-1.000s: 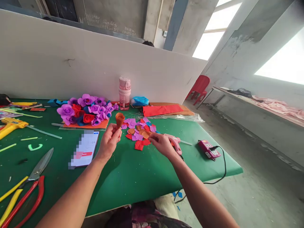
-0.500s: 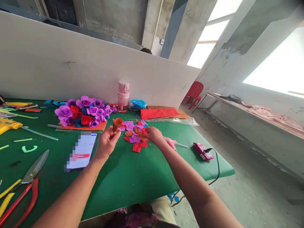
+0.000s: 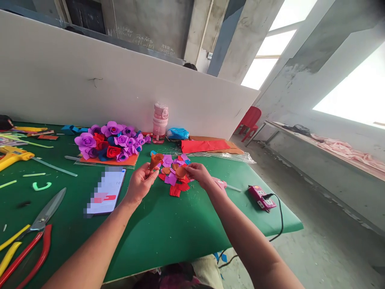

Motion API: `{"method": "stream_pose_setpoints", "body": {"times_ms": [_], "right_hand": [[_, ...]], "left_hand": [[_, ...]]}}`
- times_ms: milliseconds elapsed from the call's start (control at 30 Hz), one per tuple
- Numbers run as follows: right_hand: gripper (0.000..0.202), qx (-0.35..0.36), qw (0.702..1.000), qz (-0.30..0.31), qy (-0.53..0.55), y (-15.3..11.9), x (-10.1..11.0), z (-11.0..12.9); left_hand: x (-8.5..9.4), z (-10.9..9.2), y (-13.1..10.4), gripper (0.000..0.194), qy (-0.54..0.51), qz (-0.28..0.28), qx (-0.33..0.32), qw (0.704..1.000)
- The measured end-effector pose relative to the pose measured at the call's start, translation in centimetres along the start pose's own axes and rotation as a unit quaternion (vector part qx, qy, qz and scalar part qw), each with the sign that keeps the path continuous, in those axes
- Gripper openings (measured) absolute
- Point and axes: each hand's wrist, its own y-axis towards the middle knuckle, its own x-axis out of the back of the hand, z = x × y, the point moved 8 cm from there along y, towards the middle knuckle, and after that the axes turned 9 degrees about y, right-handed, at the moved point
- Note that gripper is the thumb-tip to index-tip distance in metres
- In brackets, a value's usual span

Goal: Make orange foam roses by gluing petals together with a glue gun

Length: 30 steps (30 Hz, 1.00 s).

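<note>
My left hand [image 3: 138,185] is closed around the base of a brown paper flower [image 3: 156,160], a cone of rolled petals held upright over the table. Between the thumb and fingers of my right hand [image 3: 199,174] is a brown paper petal [image 3: 181,172], apart from the flower. Under and behind both hands lies a loose pile of cut petals: purple petals [image 3: 171,178], red petals [image 3: 175,190] and a few brown ones. Part of a pink glue gun [image 3: 220,183] shows behind my right wrist, its rest hidden.
Finished purple and red paper flowers [image 3: 122,140] sit back left, beside a pink bottle [image 3: 160,124]. A phone [image 3: 105,196], large scissors [image 3: 42,218] and a yellow glue gun [image 3: 13,156] lie leftward. A corded power strip [image 3: 261,198] stands near the table's right edge.
My right hand has lifted a brown petal from the pile and brought it slightly up and closer to the flower. My left hand still holds the flower. The view has shifted slightly.
</note>
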Motion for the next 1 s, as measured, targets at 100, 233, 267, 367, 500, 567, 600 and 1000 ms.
{"method": "stream_pose_setpoints", "body": {"times_ms": [100,233,267,367,500,567,600,1000], "right_hand": [[0.043,0.023,0.997,-0.004,0.075,-1.2,-0.8,0.8],[0.043,0.052,0.981,-0.004,0.185,-2.8,-3.0,1.7],[0.042,0.053,0.979,0.003,0.197,-3.1,-3.8,1.8],[0.04,0.046,0.978,0.032,0.202,-3.8,-6.0,1.6],[0.038,0.06,0.974,0.08,0.201,-4.4,-7.8,1.6],[0.039,0.067,0.975,0.083,0.196,-4.6,-7.9,1.6],[0.039,0.067,0.975,0.081,0.196,-4.6,-7.8,1.5],[0.022,0.073,0.996,0.02,0.038,-2.4,-4.1,0.5]], "left_hand": [[-0.4,0.4,0.0,0.029,-0.004,0.017,0.026,1.0],[-1.4,1.2,-0.1,0.037,-0.021,0.046,0.075,0.996],[-1.5,1.3,-0.2,0.038,-0.026,0.045,0.081,0.995],[-1.8,1.8,-0.2,0.037,-0.042,0.038,0.086,0.995],[-1.5,2.6,-0.1,0.034,-0.042,0.024,0.096,0.994],[-1.3,3.0,-0.1,0.034,-0.034,0.022,0.104,0.994],[-1.2,3.2,0.0,0.034,-0.029,0.024,0.109,0.993],[0.2,3.9,0.8,0.027,0.035,-0.014,0.076,0.996]]}}
